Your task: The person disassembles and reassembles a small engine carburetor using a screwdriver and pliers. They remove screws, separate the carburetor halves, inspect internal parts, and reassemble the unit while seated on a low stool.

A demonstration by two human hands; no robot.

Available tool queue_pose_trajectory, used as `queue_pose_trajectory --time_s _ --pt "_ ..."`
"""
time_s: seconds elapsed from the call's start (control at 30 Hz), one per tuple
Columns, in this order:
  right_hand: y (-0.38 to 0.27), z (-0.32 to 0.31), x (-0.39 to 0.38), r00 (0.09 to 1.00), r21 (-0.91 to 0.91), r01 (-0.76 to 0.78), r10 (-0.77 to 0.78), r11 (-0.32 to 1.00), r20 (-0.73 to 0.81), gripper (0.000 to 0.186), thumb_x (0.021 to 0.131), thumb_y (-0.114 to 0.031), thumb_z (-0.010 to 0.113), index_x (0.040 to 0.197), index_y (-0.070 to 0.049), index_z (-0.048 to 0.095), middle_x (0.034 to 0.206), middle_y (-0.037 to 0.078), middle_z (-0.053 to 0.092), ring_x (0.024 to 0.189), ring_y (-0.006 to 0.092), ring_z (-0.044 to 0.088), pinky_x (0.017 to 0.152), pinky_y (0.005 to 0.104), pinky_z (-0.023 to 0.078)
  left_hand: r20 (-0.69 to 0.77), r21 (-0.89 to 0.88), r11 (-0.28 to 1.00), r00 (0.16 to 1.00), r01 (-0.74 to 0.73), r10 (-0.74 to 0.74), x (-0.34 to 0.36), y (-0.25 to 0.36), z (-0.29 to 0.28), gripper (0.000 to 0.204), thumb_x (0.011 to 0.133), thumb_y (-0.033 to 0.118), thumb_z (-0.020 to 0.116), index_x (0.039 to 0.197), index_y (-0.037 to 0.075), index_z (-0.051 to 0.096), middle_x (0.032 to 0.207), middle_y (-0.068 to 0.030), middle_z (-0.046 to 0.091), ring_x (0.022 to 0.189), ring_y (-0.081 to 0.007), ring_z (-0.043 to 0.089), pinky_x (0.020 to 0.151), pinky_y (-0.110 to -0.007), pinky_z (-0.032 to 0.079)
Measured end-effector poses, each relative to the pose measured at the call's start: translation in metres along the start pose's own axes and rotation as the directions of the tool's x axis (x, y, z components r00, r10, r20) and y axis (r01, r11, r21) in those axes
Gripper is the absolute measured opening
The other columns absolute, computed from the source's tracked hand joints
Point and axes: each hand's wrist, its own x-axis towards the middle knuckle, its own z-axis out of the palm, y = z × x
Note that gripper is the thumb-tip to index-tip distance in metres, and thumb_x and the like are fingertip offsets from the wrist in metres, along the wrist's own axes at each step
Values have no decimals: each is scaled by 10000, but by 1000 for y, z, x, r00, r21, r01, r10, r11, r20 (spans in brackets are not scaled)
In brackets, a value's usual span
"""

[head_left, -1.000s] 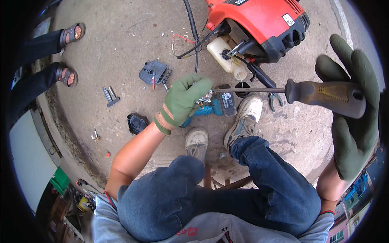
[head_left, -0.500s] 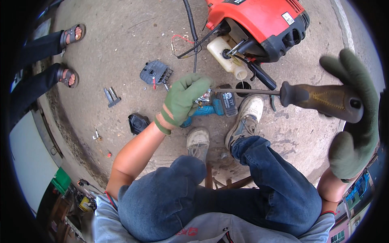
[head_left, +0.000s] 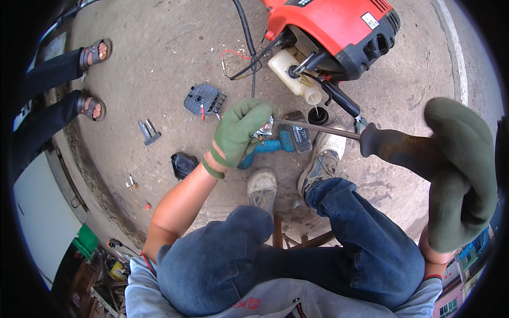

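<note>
Head view: at centre, a small metal part (head_left: 264,129) was gripped by the left hand (head_left: 236,130), seemingly steadied against the screwdriver (head_left: 395,147) clasped by the right hand (head_left: 466,169) at right.

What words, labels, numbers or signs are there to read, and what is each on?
I don't copy wording out, but markings show here:
Red machine: a white label with dark characters; a dark label, cut off by the picture's top.
Battery pack on the blue power tool: pale print, small.
Grey shirt: red print, too unclear to read.
Screwdriver handle, in the right hand: nothing legible.
</note>
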Motion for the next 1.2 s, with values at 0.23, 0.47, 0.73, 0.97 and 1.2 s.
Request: queue_pose_trajectory --time_s 0.23,0.47,0.73,0.97,1.2 --pt "-7 -7 14 987 -1 97 -96 995 126 886 890 -624 699 1499 -15 492 1295 214 680 1062 344 722 948 437 573 -14 -5 1000 1000 -7 7 0 -2 1 374 1032 366 602 1129 14 683 829 -1 655 440 -33 444 384 -195 327" --pt "-19 13 5 994 33 -54 57 998 -97 834 925 -553 677 1521 -12 458 1387 211 628 1204 335 678 1043 423 542 32 -9 1000 999 -30 30 -1 1 -1 376 1034 360 597 1126 5 680 798 10 637 431 -33 436 381 -198 319" --pt "2 -17 0 991 75 -54 44 996 129 858 967 -648 572 1463 49 505 1259 236 686 1088 354 717 984 460 570 15 -13 1000 1000 -7 7 0 5 4 379 1033 367 597 1122 8 679 762 22 608 423 -34 418 381 -199 312" --pt "-20 13 23 996 38 -41 44 998 -82 936 891 -610 695 1518 35 438 1306 268 647 1139 360 698 980 442 582 53 -32 999 998 -12 14 1 6 6 373 1031 369 600 1113 14 681 759 24 606 427 -31 421 383 -193 314" --pt "-7 4 6 998 79 7 -1 997 -65 697 966 -373 674 1502 21 464 1347 249 607 1210 348 645 1015 457 545 8 -39 999 1000 7 -7 -2 5 1 363 1028 356 606 1110 8 675 773 16 610 431 -32 430 379 -193 322"
